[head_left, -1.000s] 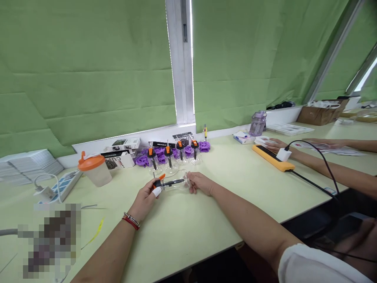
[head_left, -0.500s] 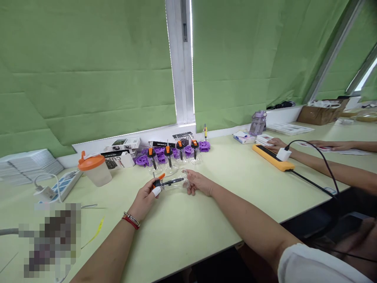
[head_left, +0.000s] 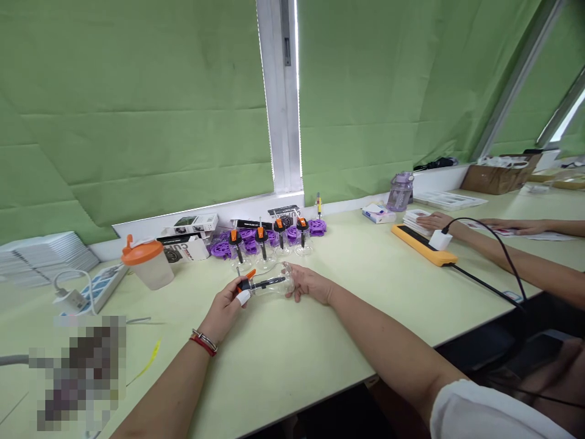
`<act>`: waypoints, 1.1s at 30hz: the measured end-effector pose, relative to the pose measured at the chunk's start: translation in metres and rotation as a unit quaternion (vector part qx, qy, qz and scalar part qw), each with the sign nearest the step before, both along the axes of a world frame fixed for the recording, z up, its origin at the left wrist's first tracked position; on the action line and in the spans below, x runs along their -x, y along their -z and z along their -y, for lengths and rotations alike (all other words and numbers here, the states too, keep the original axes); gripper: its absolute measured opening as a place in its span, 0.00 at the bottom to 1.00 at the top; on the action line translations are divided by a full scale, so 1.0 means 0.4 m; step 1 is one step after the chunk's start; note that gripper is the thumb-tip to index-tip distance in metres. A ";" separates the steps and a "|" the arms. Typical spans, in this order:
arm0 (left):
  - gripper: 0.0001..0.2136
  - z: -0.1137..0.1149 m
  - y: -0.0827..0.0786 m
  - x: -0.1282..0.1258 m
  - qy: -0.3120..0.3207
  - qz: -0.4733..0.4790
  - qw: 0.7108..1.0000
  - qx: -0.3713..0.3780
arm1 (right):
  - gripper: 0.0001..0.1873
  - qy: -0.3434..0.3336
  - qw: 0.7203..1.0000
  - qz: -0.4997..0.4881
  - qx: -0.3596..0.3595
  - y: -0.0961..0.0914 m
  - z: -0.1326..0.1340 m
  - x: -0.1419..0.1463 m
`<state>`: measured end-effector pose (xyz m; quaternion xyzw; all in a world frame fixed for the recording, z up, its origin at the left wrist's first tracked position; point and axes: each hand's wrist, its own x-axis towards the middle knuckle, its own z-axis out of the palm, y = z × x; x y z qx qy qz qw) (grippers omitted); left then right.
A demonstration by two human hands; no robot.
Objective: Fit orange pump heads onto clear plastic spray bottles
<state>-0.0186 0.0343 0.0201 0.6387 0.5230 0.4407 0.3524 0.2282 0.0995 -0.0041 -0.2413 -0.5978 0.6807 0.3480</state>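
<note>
My left hand (head_left: 230, 300) grips the black-and-orange top of a clear bottle (head_left: 274, 283) that lies on its side above the table. A white wrap covers the left thumb. A dark stem runs inside the bottle, and an orange lever sticks up from its top. At the wide base, my right hand (head_left: 309, 283) is curled around the glass, its fingertips partly seen through it. Behind them stand several upright clear bottles (head_left: 280, 236) with the same tops, beside purple openwork plastic pieces (head_left: 222, 249).
An orange-lidded cup (head_left: 153, 268), printed boxes (head_left: 189, 245) and a white power strip (head_left: 107, 285) are to the left. Toward the right lie a yellow power strip (head_left: 423, 246) and a lilac water bottle (head_left: 401, 191). Other people's hands (head_left: 436, 223) rest on papers there.
My right hand's fingers have shifted slightly at the bottle's base, and the bottle has turned a little. My left hand keeps its grip. A co-worker's hand moved slightly right with the papers.
</note>
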 end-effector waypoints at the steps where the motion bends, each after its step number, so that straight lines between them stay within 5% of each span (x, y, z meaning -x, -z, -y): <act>1: 0.22 -0.001 0.001 0.001 0.000 -0.002 1.000 0.002 | 0.32 -0.010 1.000 -0.004 0.001 -0.001 0.002 -0.002; 10: 0.21 0.000 0.007 0.006 0.010 -0.007 1.000 0.003 | 0.34 0.034 0.998 0.060 -0.008 -0.003 -0.001 0.002; 17: 0.21 -0.006 0.012 0.007 0.013 -0.012 1.000 0.008 | 0.39 0.019 1.000 0.016 0.015 -0.005 0.005 -0.009; 25: 0.21 -0.002 0.014 0.006 0.015 -0.012 1.000 0.016 | 0.26 0.051 0.997 0.059 -0.004 0.013 -0.011 0.009; 33: 0.21 -0.005 0.011 0.005 0.017 -0.011 1.000 0.014 | 0.38 0.042 0.999 0.007 -0.008 -0.009 0.010 -0.006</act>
